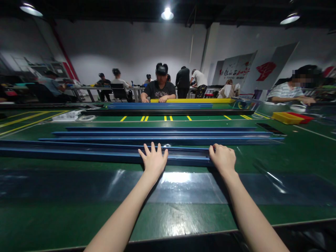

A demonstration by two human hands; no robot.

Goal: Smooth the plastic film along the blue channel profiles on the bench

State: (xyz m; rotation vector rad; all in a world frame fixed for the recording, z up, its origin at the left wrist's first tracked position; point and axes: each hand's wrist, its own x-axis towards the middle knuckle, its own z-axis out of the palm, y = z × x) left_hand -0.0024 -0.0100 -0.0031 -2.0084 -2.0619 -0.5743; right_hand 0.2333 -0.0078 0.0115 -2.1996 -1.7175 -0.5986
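Clear film, blue channel beyond

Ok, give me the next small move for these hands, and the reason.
I'd probably curl the left hand around the front rail: its fingers are spread wide across it, not wrapped, while the right hand is bent at the rail's right end.

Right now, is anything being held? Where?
The right hand curls at the nearest blue channel, perhaps gripping its right end; the left hand is spread open.
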